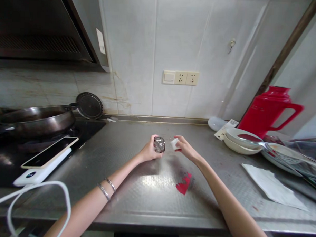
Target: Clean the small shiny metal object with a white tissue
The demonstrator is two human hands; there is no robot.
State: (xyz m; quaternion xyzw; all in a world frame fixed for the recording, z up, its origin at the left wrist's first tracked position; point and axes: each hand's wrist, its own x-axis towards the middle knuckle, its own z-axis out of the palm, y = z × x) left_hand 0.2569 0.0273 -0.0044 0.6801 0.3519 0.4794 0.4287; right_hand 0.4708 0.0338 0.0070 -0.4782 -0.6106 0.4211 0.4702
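Note:
My left hand (149, 151) is closed around a small clear glass container (159, 145), tilted so one end faces me; I cannot make out whether it is a jar or a cup. A little to the right, my right hand (185, 148) pinches a small white wad that looks like tissue (174, 144). A short gap separates the wad from the glass. Both hands are above the metal counter (134, 204). Torn red scraps (184, 184) lie on the counter below and between my forearms.
On the left, a steel pan (41, 121) sits on the black cooktop, with a phone (50, 152), a white power bank (42, 169) and a white cable (64, 188) in front. Rightward are stacked bowls (240, 145), a red thermos jug (267, 112) and a folded paper towel (272, 186).

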